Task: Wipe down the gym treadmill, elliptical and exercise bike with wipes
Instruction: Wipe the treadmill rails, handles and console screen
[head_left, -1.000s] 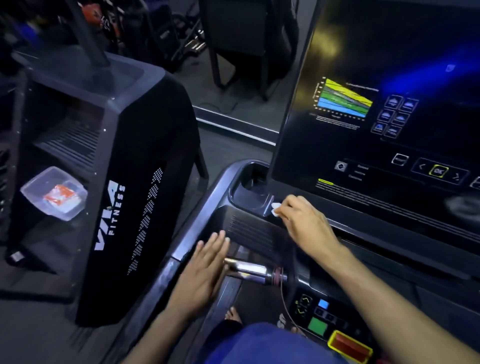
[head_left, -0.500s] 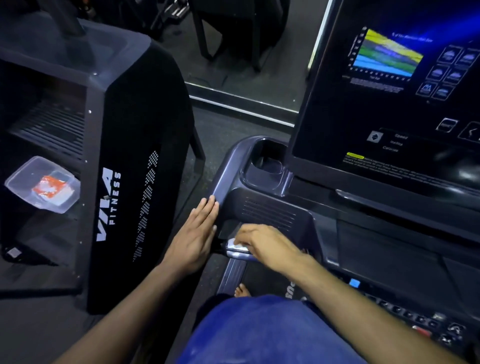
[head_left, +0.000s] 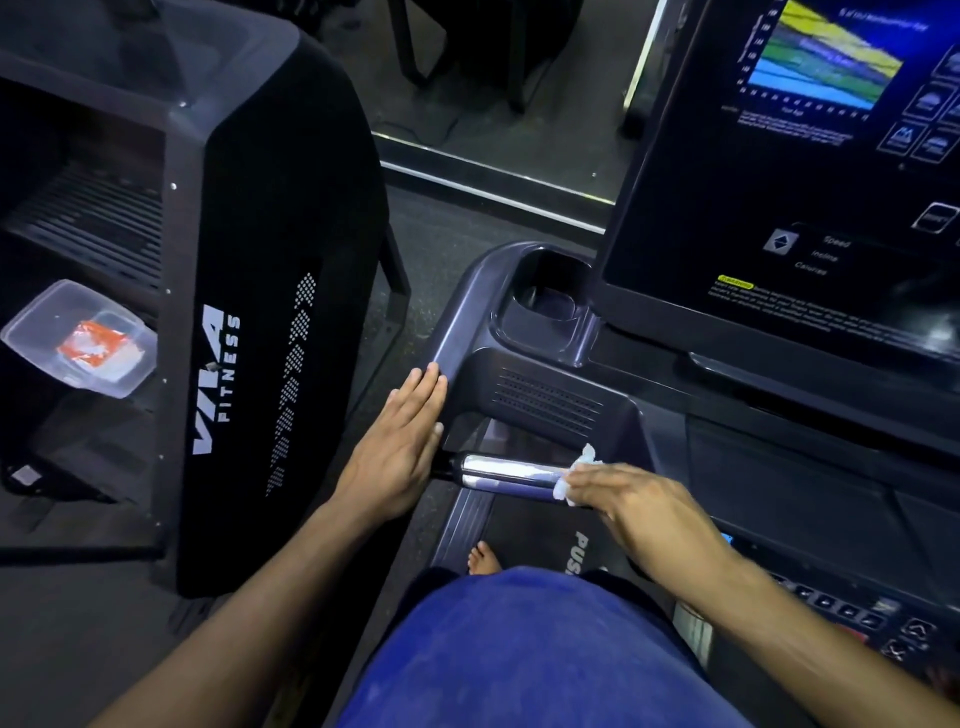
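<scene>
Wiping the treadmill's chrome handle

The right hand (head_left: 644, 512) pinches a white wipe (head_left: 574, 475) against the chrome handle (head_left: 511, 474); the left hand (head_left: 397, 449) lies flat, fingers straight, on the treadmill (head_left: 550, 400) console's edge. Farther left, a clear container (head_left: 78, 338) sits on a neighbouring machine (head_left: 270, 291).

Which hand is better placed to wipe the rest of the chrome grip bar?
Right. The right hand already pinches the white wipe against the chrome grip bar. The left hand lies flat on the treadmill's side rail and holds nothing.
</scene>
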